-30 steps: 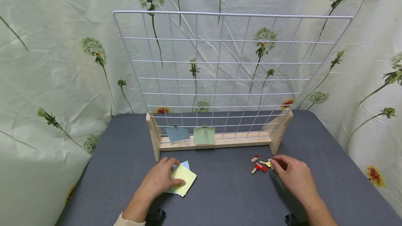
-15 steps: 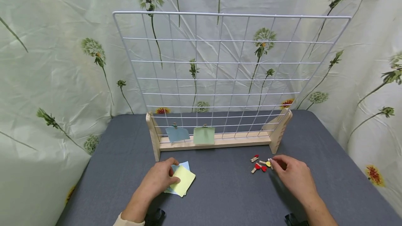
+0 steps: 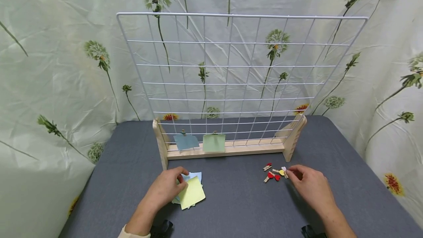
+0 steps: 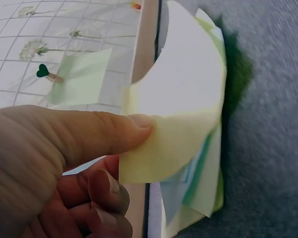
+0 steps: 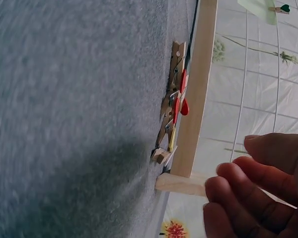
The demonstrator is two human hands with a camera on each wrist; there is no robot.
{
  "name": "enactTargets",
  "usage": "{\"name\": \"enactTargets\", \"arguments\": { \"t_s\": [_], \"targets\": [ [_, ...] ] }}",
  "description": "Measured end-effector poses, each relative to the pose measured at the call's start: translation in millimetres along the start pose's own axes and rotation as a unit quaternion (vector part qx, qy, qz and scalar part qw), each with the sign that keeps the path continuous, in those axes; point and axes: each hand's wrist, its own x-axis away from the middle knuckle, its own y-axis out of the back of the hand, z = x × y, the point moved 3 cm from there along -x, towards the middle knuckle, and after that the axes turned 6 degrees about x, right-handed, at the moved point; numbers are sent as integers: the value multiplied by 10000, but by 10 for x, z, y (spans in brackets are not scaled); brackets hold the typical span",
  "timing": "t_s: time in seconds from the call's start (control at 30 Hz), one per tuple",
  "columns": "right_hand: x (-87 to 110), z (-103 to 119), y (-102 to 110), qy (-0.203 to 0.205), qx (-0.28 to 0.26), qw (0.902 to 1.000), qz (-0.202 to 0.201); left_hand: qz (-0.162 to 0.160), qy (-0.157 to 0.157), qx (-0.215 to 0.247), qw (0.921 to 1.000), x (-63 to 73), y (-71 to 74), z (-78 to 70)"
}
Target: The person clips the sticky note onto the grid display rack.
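Observation:
My left hand [image 3: 165, 186] pinches a yellow sticky note [image 3: 192, 194] by its edge, thumb on top. In the left wrist view the note [image 4: 179, 104] bends upward over a loose stack of blue and pale green notes [image 4: 201, 183]. My right hand [image 3: 310, 184] hovers just right of several small wooden clothespins [image 3: 271, 175] with red, yellow and white hearts. Its fingers are loosely curled, and the right wrist view shows nothing between thumb and fingers, with the clothespins [image 5: 174, 99] lying apart from them.
A white wire grid [image 3: 228, 65] stands upright in a wooden base [image 3: 231, 151] behind both hands. A blue note [image 3: 186, 142] and a green note [image 3: 214, 144] are clipped low on its left half. Flowered fabric [image 3: 66, 102] surrounds the dark grey table [image 3: 238, 208].
The left thumb has drawn back to the yellow note's edge, and the note has turned, uncovering more of the blue one beneath. The right hand stays almost still by the clothespins.

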Motion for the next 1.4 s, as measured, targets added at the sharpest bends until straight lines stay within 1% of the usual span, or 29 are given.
{"name": "enactTargets", "arguments": {
  "t_s": [0.17, 0.23, 0.33, 0.43, 0.6, 0.7, 0.8, 0.93, 1.07, 1.17, 1.4],
  "targets": [
    [-16, -57, -12, 94, 115, 9997, 206, -85, -431, -1, 9990, 12, 28, -62],
    [-18, -77, -18, 143, 145, 9995, 249, -91, -558, 7, 9984, 17, 39, -83],
    [-24, -100, -33, 152, 163, 9991, 352, -115, -667, 10, 9977, 21, 46, -106],
    [-41, -114, -63, 68, 215, 9981, 576, -126, -702, 58, 9974, 21, 45, -127],
    [-90, -122, -126, -201, 289, 9932, 1108, -39, -758, 242, 9968, 2, 29, -179],
    [-113, -128, -155, -236, 311, 9913, 1258, -27, -788, 396, 9961, -11, 17, -219],
    [-126, -126, -181, -232, 339, 9894, 1395, -87, -810, 554, 9951, -19, 9, -261],
    [-136, -89, -198, -76, 358, 9883, 1482, -235, -765, 703, 9943, -34, -1, -310],
    [-139, -55, -217, 131, 329, 9900, 1362, -325, -682, 926, 9928, -56, -23, -356],
    [-147, -38, -234, 155, 331, 9903, 1339, -324, -644, 1092, 9914, -81, -45, -389],
    [-172, 12, -248, 130, 381, 9879, 1495, -266, -625, 1433, 9874, -137, -95, -432]
  ]
}}
